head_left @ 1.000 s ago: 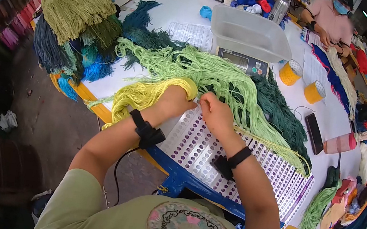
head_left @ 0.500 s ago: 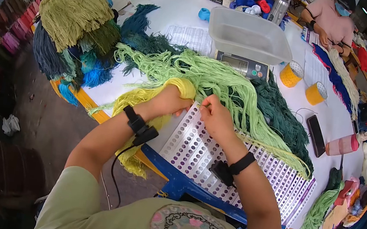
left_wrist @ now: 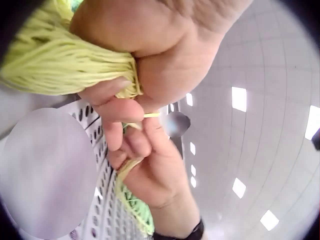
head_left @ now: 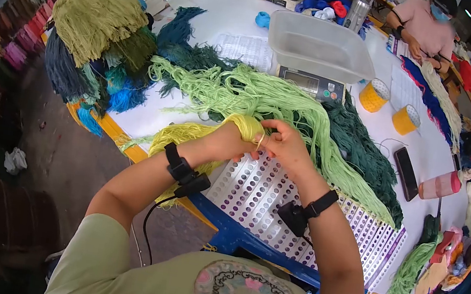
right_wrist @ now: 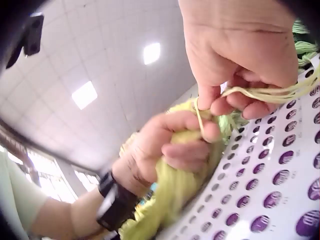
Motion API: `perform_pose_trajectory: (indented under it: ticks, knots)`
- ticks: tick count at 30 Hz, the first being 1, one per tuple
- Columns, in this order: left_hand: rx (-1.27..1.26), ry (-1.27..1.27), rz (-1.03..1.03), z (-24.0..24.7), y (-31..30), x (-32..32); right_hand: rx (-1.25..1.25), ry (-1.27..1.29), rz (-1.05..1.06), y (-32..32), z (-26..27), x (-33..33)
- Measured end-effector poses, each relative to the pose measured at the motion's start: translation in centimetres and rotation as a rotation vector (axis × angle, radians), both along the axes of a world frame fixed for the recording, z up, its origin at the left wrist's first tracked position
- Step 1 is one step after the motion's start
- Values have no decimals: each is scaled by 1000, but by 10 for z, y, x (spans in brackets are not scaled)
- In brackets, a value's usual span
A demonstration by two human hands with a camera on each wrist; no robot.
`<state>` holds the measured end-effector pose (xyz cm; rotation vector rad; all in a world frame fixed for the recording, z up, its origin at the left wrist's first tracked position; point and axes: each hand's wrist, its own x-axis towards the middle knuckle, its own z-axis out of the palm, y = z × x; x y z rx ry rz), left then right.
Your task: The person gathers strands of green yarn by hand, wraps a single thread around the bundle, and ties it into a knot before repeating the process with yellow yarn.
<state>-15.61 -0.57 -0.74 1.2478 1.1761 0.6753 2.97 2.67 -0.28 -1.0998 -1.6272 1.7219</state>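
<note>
Curled fingers of my left hand point(head_left: 234, 142) grip a skein of yellow yarn point(left_wrist: 65, 65) near its end, the rest trailing down to the left in the head view. My right hand point(head_left: 290, 150) meets it from the right, thumb and finger pinching a thin yellow strand point(right_wrist: 199, 117) that crosses the left fingers. More pale yellow strands point(right_wrist: 280, 95) run through the right palm. Both hands are over the upper end of white perforated strips point(head_left: 254, 186) with purple-marked holes. Just beyond them lies a loose light green skein point(head_left: 296, 104).
Dark green yarn point(head_left: 363, 145) lies beside the light green. A clear plastic tub point(head_left: 323, 47) sits on a digital scale point(head_left: 309, 84). To the right are yellow cups point(head_left: 374, 95), a phone point(head_left: 404, 173) and a pink bottle point(head_left: 440, 185). Olive yarn point(head_left: 99, 20) is heaped left; another person point(head_left: 426, 29) works opposite.
My hands were slightly apart half a second ago and now meet. The left hand has shifted right with the yellow skein, and a strand now stretches across its fingers.
</note>
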Motion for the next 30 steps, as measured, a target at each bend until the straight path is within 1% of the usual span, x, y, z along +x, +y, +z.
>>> perform_pose_trajectory:
  ticks: [1, 2, 3, 4, 5, 6, 7, 8, 10, 12, 13, 14, 15, 16, 17, 18, 19, 20, 21, 22, 24, 25, 26, 27, 28, 30]
  knots:
    - [534, 247, 13, -16, 4, -7, 138, -134, 28, 0, -5, 0]
    - [1069, 493, 29, -20, 5, -14, 275, -269, 58, 1, -14, 0]
    - [1212, 535, 47, -20, 11, -29, 341, -261, 71, 3, -31, 1]
    - [523, 287, 171, 4, 5, -45, 341, -261, 71, 3, -31, 1]
    - [-169, 33, 272, 40, -6, -63, 399, -320, 50, 2, -31, -1]
    - [-354, -310, 317, 58, -10, -92, 454, -377, 29, 0, -29, -2]
    - [-251, -291, 364, 84, -16, -117, 451, -371, 29, -1, -26, -3]
    - [-156, -567, 317, 91, -16, -151, 412, -391, 40, -1, -22, -3]
    - [-56, -888, 453, 109, -20, -203, 375, -408, 53, -2, -18, -4]
    - [84, -947, 695, 112, -20, -249, 370, -456, 59, -2, -16, -4]
    - [86, -943, 695, 115, -25, -244, 371, -453, 59, -3, -16, -4]
    - [237, -286, 884, 120, -33, -229, 361, -438, 56, -4, -18, -4]
    - [376, 390, 1005, 127, -38, -212, 355, -422, 49, -3, -17, -4]
    - [235, 588, 841, 136, -42, -184, 367, -418, 42, -1, -20, -4]
    - [221, 487, 656, 133, -50, -161, 314, -368, 28, -2, -24, -5]
    - [121, 239, 572, 141, -58, -132, 265, -318, 22, -3, -25, -8]
    - [164, 12, 503, 133, -62, -110, 280, -200, -5, -9, -14, -11]
    - [228, -325, 471, 122, -61, -85, 300, -198, 4, -15, 4, -16]
    - [227, -434, 333, 128, -66, -66, 209, 93, -58, -24, 26, -21]
    - [237, -439, 335, 127, -67, -49, 110, 380, -121, -34, 46, -23]
    - [113, -861, 368, 125, -67, -17, 99, 397, -90, -56, 93, -20]
    - [111, -866, 351, 125, -67, -9, 82, 417, -61, -62, 105, -19]
    - [133, -833, 275, 124, -66, -1, 93, 414, -77, -66, 107, -19]
    - [155, -800, 200, 124, -66, 5, 157, 377, -102, -70, 107, -19]
    - [157, -805, 186, 124, -67, 9, 221, 339, -122, -72, 107, -17]
    - [283, -596, 222, 123, -69, 13, 228, 352, -109, -72, 106, -9]
